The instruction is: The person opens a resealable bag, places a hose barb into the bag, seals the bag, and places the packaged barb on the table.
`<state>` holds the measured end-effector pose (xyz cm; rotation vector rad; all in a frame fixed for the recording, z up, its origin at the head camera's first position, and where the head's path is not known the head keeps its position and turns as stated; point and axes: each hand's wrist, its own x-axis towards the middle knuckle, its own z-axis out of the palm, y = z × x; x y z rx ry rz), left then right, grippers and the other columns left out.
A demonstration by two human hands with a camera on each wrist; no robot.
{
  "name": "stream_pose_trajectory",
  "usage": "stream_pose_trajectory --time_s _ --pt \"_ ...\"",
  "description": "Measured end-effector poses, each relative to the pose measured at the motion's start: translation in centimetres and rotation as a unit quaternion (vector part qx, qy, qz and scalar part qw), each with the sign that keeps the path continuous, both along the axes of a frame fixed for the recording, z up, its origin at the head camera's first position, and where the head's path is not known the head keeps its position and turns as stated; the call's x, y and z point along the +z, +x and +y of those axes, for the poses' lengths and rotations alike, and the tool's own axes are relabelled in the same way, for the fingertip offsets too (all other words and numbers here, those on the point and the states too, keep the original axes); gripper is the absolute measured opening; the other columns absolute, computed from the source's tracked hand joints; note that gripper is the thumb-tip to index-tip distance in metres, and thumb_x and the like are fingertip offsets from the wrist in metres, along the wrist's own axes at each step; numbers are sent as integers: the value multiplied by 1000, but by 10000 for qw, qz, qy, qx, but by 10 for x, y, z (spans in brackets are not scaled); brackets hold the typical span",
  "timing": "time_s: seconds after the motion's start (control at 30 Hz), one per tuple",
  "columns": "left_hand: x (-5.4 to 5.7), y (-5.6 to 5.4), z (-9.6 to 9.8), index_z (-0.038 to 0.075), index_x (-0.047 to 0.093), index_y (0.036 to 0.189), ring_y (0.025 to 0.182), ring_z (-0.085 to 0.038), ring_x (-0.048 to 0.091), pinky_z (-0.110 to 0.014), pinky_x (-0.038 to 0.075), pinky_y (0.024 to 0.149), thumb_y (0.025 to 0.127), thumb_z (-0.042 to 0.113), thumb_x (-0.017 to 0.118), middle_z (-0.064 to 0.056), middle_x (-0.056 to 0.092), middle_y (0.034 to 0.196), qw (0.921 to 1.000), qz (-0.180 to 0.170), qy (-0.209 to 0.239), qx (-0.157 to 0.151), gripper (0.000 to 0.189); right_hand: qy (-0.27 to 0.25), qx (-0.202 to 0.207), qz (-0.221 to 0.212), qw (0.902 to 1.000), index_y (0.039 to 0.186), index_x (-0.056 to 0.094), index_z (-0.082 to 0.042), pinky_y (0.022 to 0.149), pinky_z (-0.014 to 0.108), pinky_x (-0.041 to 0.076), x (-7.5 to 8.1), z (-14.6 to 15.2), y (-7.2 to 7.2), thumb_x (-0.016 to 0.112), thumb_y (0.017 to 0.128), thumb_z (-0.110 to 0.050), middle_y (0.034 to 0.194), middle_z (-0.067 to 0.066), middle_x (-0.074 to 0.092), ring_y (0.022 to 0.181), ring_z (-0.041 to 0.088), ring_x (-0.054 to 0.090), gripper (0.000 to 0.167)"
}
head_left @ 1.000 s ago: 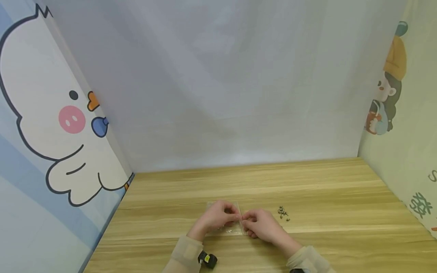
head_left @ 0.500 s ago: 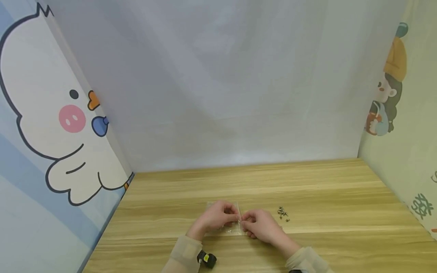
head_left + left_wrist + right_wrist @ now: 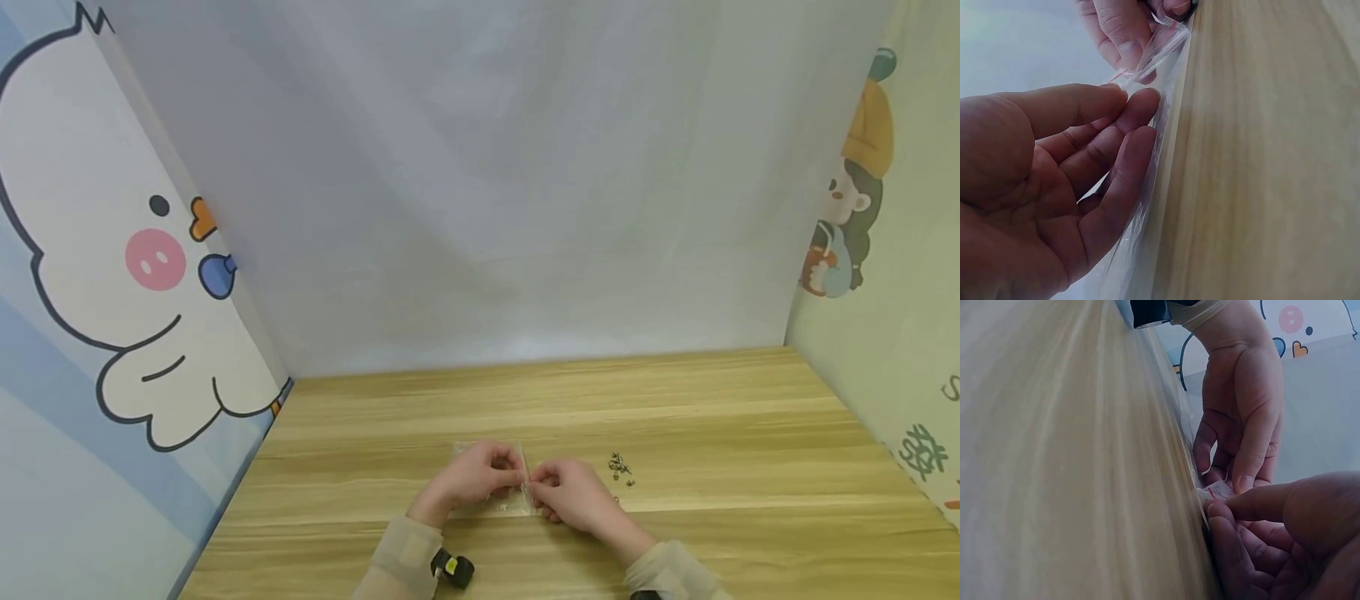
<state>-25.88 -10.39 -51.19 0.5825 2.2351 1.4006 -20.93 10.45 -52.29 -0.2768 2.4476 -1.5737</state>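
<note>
A clear plastic zip bag (image 3: pixel 516 505) lies flat on the wooden table, with a few small shiny bits showing through it. My left hand (image 3: pixel 478 477) reaches over the bag and pinches its film near the opening between thumb and fingertips. Right beside it, my right hand (image 3: pixel 573 493) pinches the bag's mouth edge. In the left wrist view the crinkled bag mouth (image 3: pixel 1166 47) stands a little raised between both hands' fingertips, with a thin red line along it. That red-lined strip (image 3: pixel 1215 491) also shows between the fingers in the right wrist view.
A small heap of tiny metal pieces (image 3: pixel 619 465) lies right of my right hand, with loose ones (image 3: pixel 631 483) nearby. A black wrist camera (image 3: pixel 454 569) sits on the left sleeve. White and cartoon-printed panels surround the wooden table (image 3: pixel 720 417).
</note>
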Motion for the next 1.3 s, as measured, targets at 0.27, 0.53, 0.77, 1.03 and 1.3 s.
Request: stream_pose_trajectory --time_s 0.27,0.53,0.77,1.03,1.3 --pt "1 0 0 6 70 95 78 -16 61 -28 52 70 104 8 68 -6 72 91 9998 29 -51 -190 9 59 49 36 10000 100 75 -2 55 30 57 -1 0 -1 73 100 -10 76 1 71 62 13 66 9" --pt "3 0 0 6 67 95 76 -16 58 -28 50 69 104 9 67 -5 71 91 9997 -55 -60 -216 10 69 11 19 10000 100 74 0 53 28 57 0 1 -1 72 100 -7 76 1 70 61 14 66 7" --pt "3 1 0 6 65 96 79 -16 60 -29 52 71 104 8 67 -3 70 91 9997 -169 -35 -175 9 117 -41 57 9999 97 73 -3 53 29 57 0 0 -1 72 100 -12 74 1 69 60 13 66 9" --pt "5 1 1 6 66 97 81 -17 63 -29 55 72 104 10 67 -4 71 93 9993 -359 -49 -130 7 140 -105 30 9998 91 70 -4 53 31 58 0 0 -1 71 100 -11 71 1 69 59 13 66 12" --pt "7 2 1 5 62 99 82 -19 66 -31 54 71 104 14 62 -7 72 94 9988 -490 -42 -31 10 -148 -301 -152 9993 99 64 1 56 34 60 1 1 0 68 100 -6 75 6 68 60 16 67 8"
